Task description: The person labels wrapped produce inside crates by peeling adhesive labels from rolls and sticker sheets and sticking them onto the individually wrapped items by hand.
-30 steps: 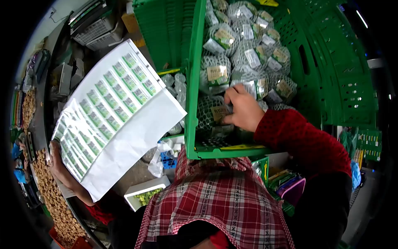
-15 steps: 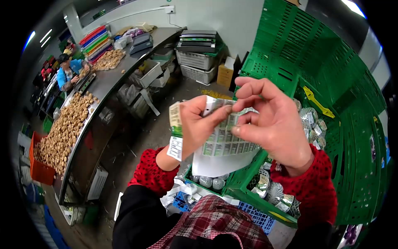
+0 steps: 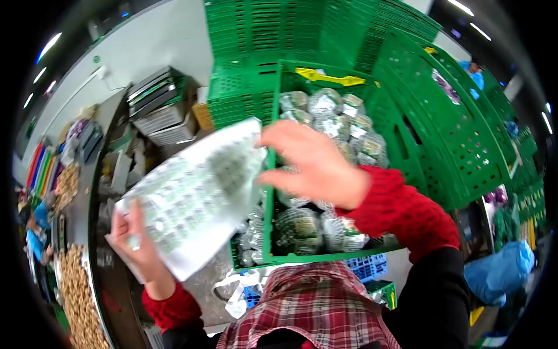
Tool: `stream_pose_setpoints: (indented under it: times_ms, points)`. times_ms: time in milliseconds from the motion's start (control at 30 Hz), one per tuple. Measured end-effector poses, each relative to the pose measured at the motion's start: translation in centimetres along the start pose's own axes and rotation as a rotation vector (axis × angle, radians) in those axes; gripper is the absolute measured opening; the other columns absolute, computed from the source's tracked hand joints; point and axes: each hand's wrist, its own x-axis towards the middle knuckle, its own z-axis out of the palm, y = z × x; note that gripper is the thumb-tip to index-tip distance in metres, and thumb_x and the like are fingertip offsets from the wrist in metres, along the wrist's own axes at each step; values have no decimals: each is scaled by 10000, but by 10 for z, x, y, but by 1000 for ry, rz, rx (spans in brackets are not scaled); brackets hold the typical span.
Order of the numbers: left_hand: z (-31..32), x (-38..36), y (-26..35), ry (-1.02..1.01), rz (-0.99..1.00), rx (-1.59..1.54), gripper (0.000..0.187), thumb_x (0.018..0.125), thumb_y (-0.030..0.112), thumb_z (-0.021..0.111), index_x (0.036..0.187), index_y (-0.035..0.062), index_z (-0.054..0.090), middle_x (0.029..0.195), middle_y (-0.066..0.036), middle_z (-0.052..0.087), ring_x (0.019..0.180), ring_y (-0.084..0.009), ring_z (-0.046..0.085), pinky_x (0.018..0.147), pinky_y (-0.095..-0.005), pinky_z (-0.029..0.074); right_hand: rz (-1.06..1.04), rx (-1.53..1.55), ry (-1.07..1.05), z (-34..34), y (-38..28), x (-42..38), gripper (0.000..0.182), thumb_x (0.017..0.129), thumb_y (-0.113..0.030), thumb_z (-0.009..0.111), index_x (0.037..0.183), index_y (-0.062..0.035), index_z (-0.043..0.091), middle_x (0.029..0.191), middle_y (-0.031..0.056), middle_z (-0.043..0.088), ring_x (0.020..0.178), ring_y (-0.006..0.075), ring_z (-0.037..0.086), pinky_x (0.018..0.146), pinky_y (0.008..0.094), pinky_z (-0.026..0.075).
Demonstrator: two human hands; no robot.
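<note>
My left hand (image 3: 139,241) grips the lower left edge of a white sheet of small printed labels (image 3: 192,192), tilted in front of me. A pale strip (image 3: 123,259) hangs along that hand. My right hand (image 3: 317,166), smeared by motion, is at the sheet's upper right edge with thumb and fingers apart. Below it stands a green crate (image 3: 269,221) full of netted packs with labels (image 3: 299,230). More packs (image 3: 343,125) lie towards the crate's far end, by its yellow handle (image 3: 330,77). Darker netted packs (image 3: 250,238) show beside the crate, partly under the sheet.
Stacked green crates (image 3: 250,35) rise behind, and others (image 3: 459,122) stand at the right. At left a long metal table (image 3: 96,174) carries a heap of brown produce (image 3: 81,296). A person in blue (image 3: 36,232) is beside it. A blue bag (image 3: 500,273) sits at lower right.
The view has turned right towards the crate. My hands have moved apart: the left has gone down and left with the sheet, while the right has opened over the packs.
</note>
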Motion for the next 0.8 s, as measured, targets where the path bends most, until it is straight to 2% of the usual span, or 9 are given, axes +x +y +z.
stream_pose_setpoints:
  times_ms: [33,133,167,233,300,333,367,700,800]
  points:
    - [-8,6,0,3,-275,-86,193,932,114,577,1012,-52,635,889,-58,670,743,-68,611,660,-201,456,154,-88,-17,-30,16,-31,357,741,-151,749,1032,-1,606,976,157,605,921,299,616,800,370,503]
    - [7,15,-1,-74,-439,-166,377,956,281,555,1069,-73,617,948,-81,661,818,-98,629,729,-222,473,713,-239,-101,-88,32,-108,241,782,-128,733,948,16,634,857,112,644,773,199,640,680,291,511]
    - [14,13,-24,-127,-169,-121,422,965,303,548,1109,-90,600,1048,-121,645,913,-143,626,825,-254,478,706,-94,-88,-87,25,-121,216,780,-118,734,926,8,637,824,90,647,743,178,635,665,283,505]
    - [47,13,-59,39,-133,-122,432,965,299,554,1121,-101,601,1127,-147,634,966,-162,608,884,-276,453,612,6,-95,-76,11,-135,265,769,-155,759,934,5,627,855,124,646,703,213,637,631,310,509]
    - [90,23,-7,24,-294,239,286,932,217,610,991,-57,671,853,-31,665,789,-83,540,719,-249,434,597,3,-48,-63,9,-150,275,759,-132,766,950,8,626,861,123,642,709,216,639,629,308,510]
    - [90,25,-25,-34,-197,320,251,914,189,638,944,-57,678,799,11,634,746,-49,501,662,-217,401,702,3,-77,-61,12,-161,290,739,-115,774,957,6,627,853,120,633,711,213,639,622,300,509]
    - [97,20,-44,-60,-292,-81,233,899,168,657,934,-61,675,805,20,632,731,-42,503,649,-211,404,726,-74,-94,-63,18,-173,283,733,-95,770,952,8,624,830,117,623,699,208,635,605,294,503]
    - [54,-169,-273,181,-704,-162,301,848,245,714,940,-38,670,826,-50,666,749,-123,579,672,-273,464,822,-58,-212,-69,18,-176,218,746,-8,719,935,18,613,842,119,628,669,196,625,588,287,493]
    - [46,-245,-313,101,-769,327,408,804,351,752,990,-7,689,855,-75,698,793,-164,624,770,-318,483,907,-44,-277,-65,19,-177,210,760,28,675,961,11,621,854,70,637,676,145,601,632,261,482]
